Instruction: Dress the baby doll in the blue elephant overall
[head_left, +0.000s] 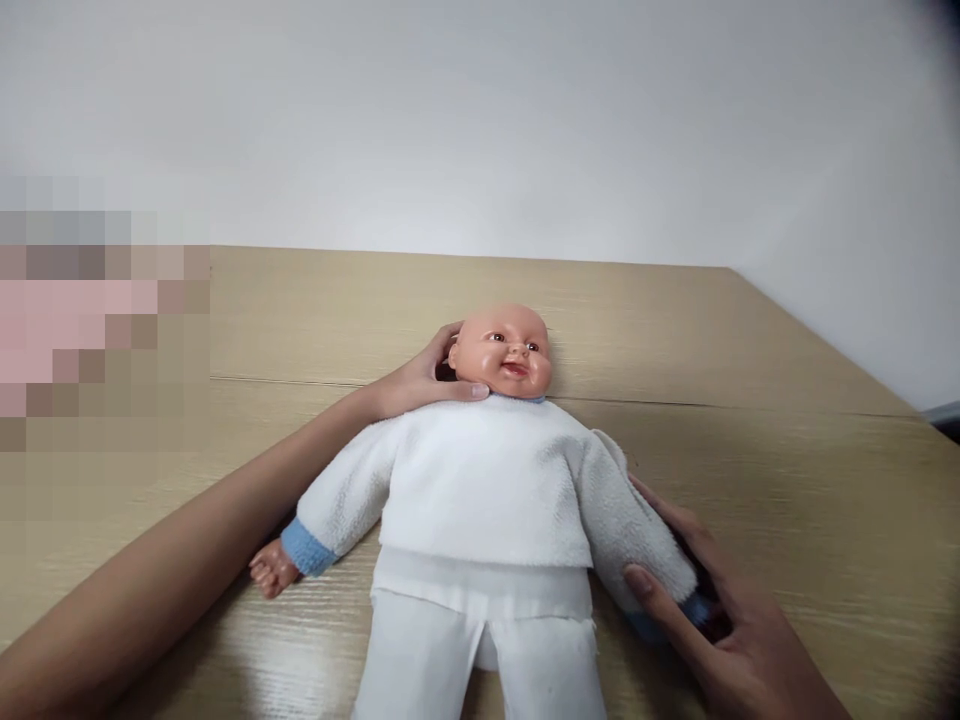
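A baby doll [484,490] with a bald head lies face up in the middle of the head view. It wears a white fleece top with blue cuffs and white trousers; its lower legs are cut off by the frame. My left hand [431,375] is closed around the doll's neck and the back of its head, thumb at the collar, other fingers mostly hidden behind. With my right hand [712,585] I grip the doll's sleeve [649,530] on the right side, thumb on top and fingers behind it. The doll's other arm [337,515] lies stretched out beside my left forearm.
The doll rests on a light wooden table [787,480] with a seam running across it. Behind the table stands a pale wall [480,120]. A blurred, pixelated patch [75,320] covers the left edge, and what it hides I cannot tell.
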